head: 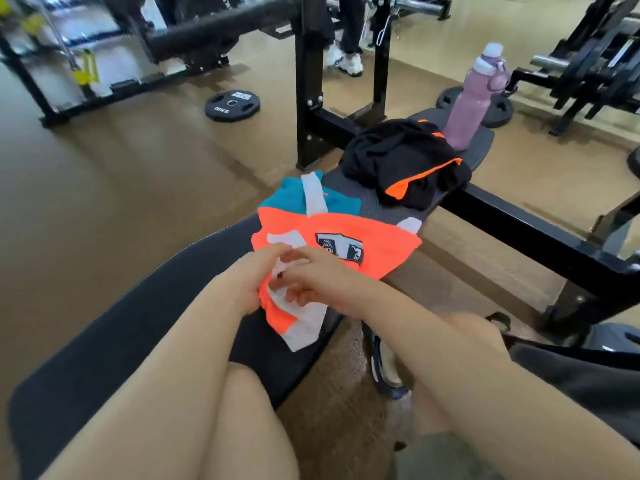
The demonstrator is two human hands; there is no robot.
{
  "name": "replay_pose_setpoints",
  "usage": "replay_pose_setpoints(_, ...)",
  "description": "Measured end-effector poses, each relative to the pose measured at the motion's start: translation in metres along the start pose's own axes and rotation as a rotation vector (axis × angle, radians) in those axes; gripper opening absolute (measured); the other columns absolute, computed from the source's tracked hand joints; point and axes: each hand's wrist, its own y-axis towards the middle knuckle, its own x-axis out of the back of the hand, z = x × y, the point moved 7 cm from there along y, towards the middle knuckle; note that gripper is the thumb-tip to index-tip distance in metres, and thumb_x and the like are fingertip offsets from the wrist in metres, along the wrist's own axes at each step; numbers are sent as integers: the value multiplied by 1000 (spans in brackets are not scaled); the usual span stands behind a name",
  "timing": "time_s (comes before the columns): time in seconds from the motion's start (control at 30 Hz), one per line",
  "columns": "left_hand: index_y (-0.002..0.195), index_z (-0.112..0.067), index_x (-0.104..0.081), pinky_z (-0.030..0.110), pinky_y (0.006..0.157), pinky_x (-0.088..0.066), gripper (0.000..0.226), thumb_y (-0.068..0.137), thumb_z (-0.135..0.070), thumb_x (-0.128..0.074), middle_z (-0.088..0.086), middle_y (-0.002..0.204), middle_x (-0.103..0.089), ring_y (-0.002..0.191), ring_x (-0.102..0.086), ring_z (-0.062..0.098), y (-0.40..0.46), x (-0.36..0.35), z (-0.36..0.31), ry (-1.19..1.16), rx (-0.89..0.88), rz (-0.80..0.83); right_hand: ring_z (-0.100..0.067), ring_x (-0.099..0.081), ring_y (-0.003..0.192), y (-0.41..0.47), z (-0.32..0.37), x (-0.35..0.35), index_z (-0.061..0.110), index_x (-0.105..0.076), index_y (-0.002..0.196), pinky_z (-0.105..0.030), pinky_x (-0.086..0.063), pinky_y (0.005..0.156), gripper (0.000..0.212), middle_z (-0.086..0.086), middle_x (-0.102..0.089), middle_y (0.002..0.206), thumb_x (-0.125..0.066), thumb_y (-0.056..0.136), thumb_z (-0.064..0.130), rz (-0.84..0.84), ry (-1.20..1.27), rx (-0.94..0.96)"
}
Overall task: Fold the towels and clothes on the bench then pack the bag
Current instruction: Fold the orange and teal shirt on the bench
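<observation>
We hold orange garment point(332, 244) on table point(145, 306), near edge; left hand point(249, 275) and right hand point(318, 275) fingers pinching its grey-trimmed end; black clothes point(405, 161) heaped farther along; we should smooth fabric flat, align edges before creasing; bag unseen

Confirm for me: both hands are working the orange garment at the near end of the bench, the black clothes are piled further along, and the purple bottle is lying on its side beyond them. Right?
One slip: the purple bottle stands upright beyond the black clothes, as the head view shows. The rest holds: left hand and right hand both grip the orange garment on the bench.
</observation>
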Motion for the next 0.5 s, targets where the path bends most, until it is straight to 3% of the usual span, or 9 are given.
replay_pose_setpoints(0.07,114,-12,-72,48,94,-57,45,75,-35,-74,13,103,-77,97,-73,32,-12,18,7,144,9,-77,-17,-61,61,-9,-18,-3,10,-60,121,-28,-45,53,43,-9,-67,80,-70,80,2,-59,-66,9)
replay_pose_setpoints(0.13,118,-12,-67,52,96,-56,47,74,-27,-71,12,109,-75,101,-72,32,-16,40,17,255,5,-119,-16,-62,63,-16,-21,7,13,-60,120,-30,-48,61,39,-5,-67,78,-67,82,5,-208,-234,111)
replay_pose_setpoints(0.23,111,-8,-66,49,93,-58,37,75,-17,-67,7,108,-73,97,-70,24,-34,67,33,373,54,-91,-21,-58,102,-22,-18,32,17,-52,134,-35,-46,88,54,-2,-60,111,-70,83,22,-420,-633,257)
replay_pose_setpoints(0.3,97,-8,-63,40,87,-61,12,85,-7,-63,10,95,-67,87,-65,21,-56,83,39,458,60,-108,-29,-46,122,-17,-25,37,18,-42,147,-41,-41,100,75,-8,-50,131,-72,81,37,-451,-913,254)
replay_pose_setpoints(0.33,97,-10,-60,36,84,-60,10,89,-5,-62,11,94,-66,89,-66,22,-64,93,43,493,54,-142,-32,-45,124,-13,-31,35,19,-41,147,-43,-41,101,76,-9,-50,132,-71,81,42,-420,-1014,232)
replay_pose_setpoints(0.4,111,-13,-54,37,89,-58,23,93,-11,-67,10,104,-68,98,-68,22,-78,109,51,483,45,-197,-34,-52,118,-7,-42,23,21,-50,136,-42,-44,92,58,-7,-58,123,-66,84,42,-342,-1117,223)
replay_pose_setpoints(0.5,129,-26,-46,38,96,-55,52,87,-30,-76,6,116,-67,105,-67,17,-88,112,53,478,-4,-191,-34,-62,97,-17,-39,1,18,-58,110,-44,-49,77,29,-7,-68,102,-61,84,30,-332,-921,321)
